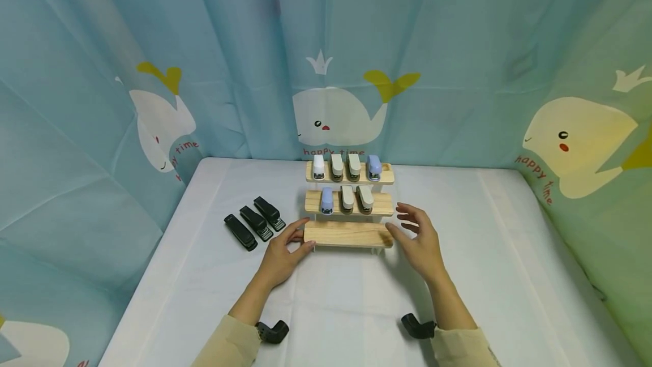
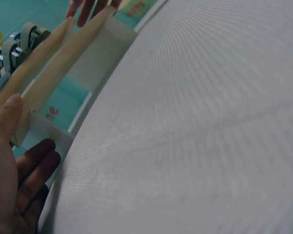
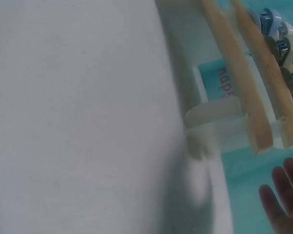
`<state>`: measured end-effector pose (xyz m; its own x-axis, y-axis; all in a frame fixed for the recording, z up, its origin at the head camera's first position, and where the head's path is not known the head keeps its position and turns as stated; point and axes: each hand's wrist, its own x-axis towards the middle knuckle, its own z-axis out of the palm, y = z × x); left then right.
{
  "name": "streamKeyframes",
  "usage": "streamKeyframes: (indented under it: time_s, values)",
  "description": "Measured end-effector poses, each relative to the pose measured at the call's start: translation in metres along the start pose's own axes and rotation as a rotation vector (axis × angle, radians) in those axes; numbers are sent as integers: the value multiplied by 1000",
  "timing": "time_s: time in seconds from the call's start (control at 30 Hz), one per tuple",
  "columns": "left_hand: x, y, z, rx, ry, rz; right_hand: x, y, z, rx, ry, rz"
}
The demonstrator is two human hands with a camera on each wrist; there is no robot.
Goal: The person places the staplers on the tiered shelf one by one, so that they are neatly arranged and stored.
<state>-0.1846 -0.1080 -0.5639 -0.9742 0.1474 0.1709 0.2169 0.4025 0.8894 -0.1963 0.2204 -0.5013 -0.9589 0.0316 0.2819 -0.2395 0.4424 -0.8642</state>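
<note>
A three-tier wooden display rack (image 1: 348, 234) with clear legs stands on the table. Its bottom shelf is bare. Small staplers stand on the upper two: a white one (image 1: 318, 167), grey-white ones (image 1: 364, 198), and blue ones (image 1: 374, 167) (image 1: 327, 200). My left hand (image 1: 283, 255) is at the left end of the bottom shelf, its thumb (image 2: 10, 114) against the board and the other fingers loose below. At the right end my right hand (image 1: 421, 242) has its fingers spread, the thumb by the corner; fingertips (image 3: 267, 199) show apart from the rack in the right wrist view.
Three black staplers (image 1: 256, 223) lie slanted in a row on the white-covered table (image 1: 336, 310), left of the rack. A teal curtain (image 1: 326, 27) printed with whales hangs behind and at both sides.
</note>
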Motion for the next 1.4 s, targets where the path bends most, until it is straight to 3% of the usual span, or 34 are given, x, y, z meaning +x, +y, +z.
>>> streamKeyframes:
  time_s: [0.27,0.73,1.4]
  values:
    - [0,0,-1,7,-1,-5,-7,11,3,102,-72,70]
    - [0,-2,3,9,5,6,-14,32,9,149,-169,54]
    - [-2,-1,0,19,14,9,-18,47,11,200,-175,31]
